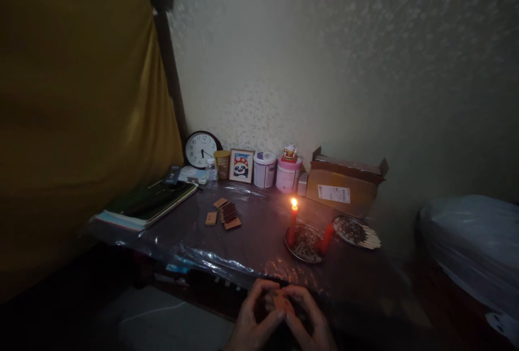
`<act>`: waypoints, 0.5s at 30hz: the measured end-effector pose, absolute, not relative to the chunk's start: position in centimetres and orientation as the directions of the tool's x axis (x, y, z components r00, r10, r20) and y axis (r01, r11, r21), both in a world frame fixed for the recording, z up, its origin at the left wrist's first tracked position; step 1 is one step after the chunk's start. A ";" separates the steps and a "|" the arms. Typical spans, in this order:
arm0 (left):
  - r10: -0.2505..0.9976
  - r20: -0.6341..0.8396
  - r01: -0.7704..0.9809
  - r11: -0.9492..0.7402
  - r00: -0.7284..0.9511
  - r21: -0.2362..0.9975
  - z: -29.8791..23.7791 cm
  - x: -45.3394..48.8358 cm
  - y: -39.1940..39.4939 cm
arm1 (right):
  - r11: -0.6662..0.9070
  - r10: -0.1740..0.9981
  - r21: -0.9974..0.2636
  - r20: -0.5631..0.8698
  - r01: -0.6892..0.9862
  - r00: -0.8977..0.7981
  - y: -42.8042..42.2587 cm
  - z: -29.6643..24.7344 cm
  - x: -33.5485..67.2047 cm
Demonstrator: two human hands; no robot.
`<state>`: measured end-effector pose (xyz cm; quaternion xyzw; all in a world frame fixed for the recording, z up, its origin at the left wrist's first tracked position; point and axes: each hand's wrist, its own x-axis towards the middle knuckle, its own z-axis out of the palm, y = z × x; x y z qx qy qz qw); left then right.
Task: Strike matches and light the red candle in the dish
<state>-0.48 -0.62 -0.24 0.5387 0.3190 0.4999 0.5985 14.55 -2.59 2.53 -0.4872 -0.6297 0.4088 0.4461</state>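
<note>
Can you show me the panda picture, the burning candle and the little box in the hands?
Panda picture (241, 168): head view, on the panda's face.
Burning candle (292, 226): head view, middle of its red stick.
Little box (283, 302): head view, on its orange side.

Yellow cloth flanks a dim — patterned — wall.

There are two hands, at least four small boxes, two candles, two dishes and two tins. One clock, one picture, one figurine and one carton show.
</note>
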 end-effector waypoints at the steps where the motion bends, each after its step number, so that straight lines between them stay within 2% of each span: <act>1: 0.942 0.171 -0.250 -0.098 0.291 0.963 -0.2 -0.4 -0.6 | 0.197 0.977 -0.949 0.170 0.245 -0.125 -2.6 2.3 14.5; 7: 0.959 0.180 -0.212 -0.134 0.220 0.968 0.4 -0.1 -1.0 | 0.244 0.967 -0.933 0.254 0.263 0.004 -2.5 1.1 14.2; 15: 0.947 0.280 -0.117 -0.264 0.160 0.957 0.3 0.2 -1.4 | 0.319 0.941 -0.884 0.339 0.342 -0.001 -2.6 0.9 14.5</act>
